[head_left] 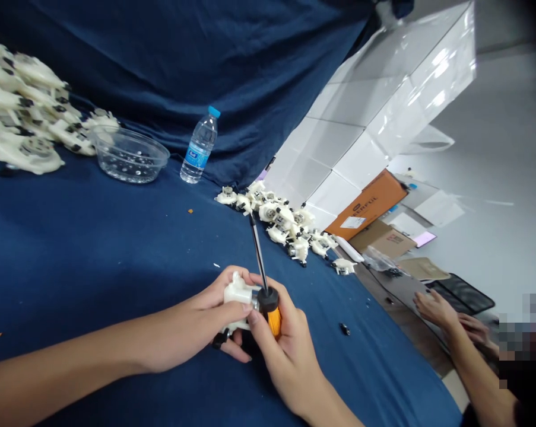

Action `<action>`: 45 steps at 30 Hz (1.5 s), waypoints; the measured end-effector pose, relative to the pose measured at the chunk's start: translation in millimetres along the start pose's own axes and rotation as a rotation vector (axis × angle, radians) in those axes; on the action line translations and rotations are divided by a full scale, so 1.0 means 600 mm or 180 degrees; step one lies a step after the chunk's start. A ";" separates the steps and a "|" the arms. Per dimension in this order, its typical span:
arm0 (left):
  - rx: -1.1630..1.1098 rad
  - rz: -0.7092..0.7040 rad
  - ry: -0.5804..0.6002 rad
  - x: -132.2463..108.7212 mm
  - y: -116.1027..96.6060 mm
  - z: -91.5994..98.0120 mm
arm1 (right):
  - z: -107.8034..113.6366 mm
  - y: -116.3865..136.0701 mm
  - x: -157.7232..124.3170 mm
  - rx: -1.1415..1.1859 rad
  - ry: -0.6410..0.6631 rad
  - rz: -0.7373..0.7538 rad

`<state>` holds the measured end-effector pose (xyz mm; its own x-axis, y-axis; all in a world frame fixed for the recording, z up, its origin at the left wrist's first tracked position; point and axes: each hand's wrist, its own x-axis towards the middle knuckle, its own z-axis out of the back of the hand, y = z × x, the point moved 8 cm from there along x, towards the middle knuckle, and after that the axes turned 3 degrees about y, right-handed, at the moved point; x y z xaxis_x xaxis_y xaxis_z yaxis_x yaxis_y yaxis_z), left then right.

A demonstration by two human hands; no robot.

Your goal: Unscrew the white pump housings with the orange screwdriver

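Left hand (pixel 192 326): fingers clamped on white plastic part (pixel 237 290), steadying it.
Right hand (pixel 288 362): fingers clamped on orange screwdriver (pixel 273 320), shaft toward 11 o'clock.
White parts pile (pixel 279 218): 1 o'clock.

- We see bright, even indoor light, with no single source in view.
- Up and right of the right hand's grip (pixel 285 356), we catch strong glare on glossy white panels (pixel 410 107).
- Soft shadows fall on the blue cloth (pixel 116 249) beneath the grip.
- Both side edges look stretched and tilted; a pixelated patch (pixel 521 332) blurs the corner right of the grip.
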<state>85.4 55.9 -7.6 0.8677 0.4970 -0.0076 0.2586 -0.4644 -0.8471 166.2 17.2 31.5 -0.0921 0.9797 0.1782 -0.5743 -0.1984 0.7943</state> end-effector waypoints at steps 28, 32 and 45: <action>0.0137 0.0085 0.0126 -0.002 0.002 0.000 | -0.003 -0.007 0.000 -0.0033 -0.0138 0.0158; -0.0012 0.0103 0.0031 -0.001 0.003 0.007 | 0.004 -0.012 0.000 -0.0005 -0.0211 0.0195; -0.0051 0.0065 -0.0045 0.008 0.008 0.016 | 0.013 -0.010 -0.003 0.0256 -0.0323 0.0105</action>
<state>86.6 63.1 -16.6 0.8668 0.4977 -0.0323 0.2479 -0.4861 -0.8380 176.2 16.4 30.8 -0.0248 0.9654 0.2595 -0.5049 -0.2361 0.8303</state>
